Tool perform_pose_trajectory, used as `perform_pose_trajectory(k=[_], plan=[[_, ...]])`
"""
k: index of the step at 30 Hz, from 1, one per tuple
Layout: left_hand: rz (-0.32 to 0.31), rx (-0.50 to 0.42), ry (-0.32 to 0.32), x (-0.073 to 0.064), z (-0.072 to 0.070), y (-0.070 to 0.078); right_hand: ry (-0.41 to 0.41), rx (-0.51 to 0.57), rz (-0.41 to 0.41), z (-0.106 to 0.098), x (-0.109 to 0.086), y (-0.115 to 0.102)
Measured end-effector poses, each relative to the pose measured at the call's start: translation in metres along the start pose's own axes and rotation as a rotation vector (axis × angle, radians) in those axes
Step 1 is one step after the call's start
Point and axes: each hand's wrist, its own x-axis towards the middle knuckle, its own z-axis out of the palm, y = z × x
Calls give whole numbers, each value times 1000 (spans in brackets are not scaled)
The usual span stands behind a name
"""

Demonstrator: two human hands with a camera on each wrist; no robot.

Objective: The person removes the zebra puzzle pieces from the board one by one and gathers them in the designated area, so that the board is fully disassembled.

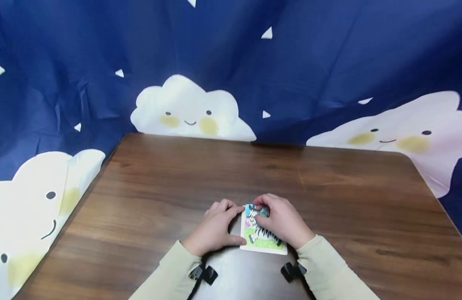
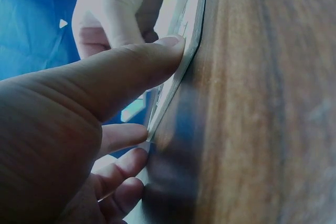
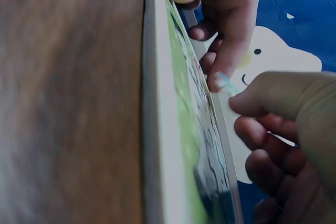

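Note:
A small zebra jigsaw puzzle (image 1: 262,243) in a pale frame lies flat on the table, with green at its near side and blue at the far side. My left hand (image 1: 217,228) holds the frame by its left side, thumb at the near corner and index finger at the far one. Over the puzzle's upper right part, my right hand (image 1: 282,218) pinches a small light-blue puzzle piece (image 3: 224,82), which stands tilted above the picture in the right wrist view. That hand covers part of the zebra.
The brown wooden table (image 1: 171,183) reaches far beyond the puzzle on both sides. A blue curtain (image 1: 223,46) with smiling white clouds hangs behind and at the left. Black straps with small cameras sit at both wrists.

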Motion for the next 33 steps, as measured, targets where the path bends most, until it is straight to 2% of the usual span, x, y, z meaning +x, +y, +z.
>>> perform_pose_trajectory(k=[3, 7, 11, 14, 18, 21, 24, 28, 33], plan=[[19, 8, 30, -2, 2, 0, 58, 41, 3, -4, -2, 2], [34, 13, 74, 3, 14, -18, 125, 78, -27, 8, 9, 25], [44, -5, 58, 7, 26, -38, 176, 76, -64, 17, 17, 52], [42, -49, 13, 12, 31, -47, 219, 72, -53, 15, 17, 75], [54, -57, 40, 24, 27, -51, 271, 80, -26, -7, 23, 107], [67, -18, 107, 32, 18, -49, 267, 76, 10, -29, 33, 126], [66, 13, 145, 38, 9, -45, 251, 46, 48, -52, 41, 141], [65, 35, 170, 44, 1, -40, 242, -4, 66, -79, 49, 152], [58, 35, 180, 44, -10, -33, 233, -48, 73, -105, 54, 156]])
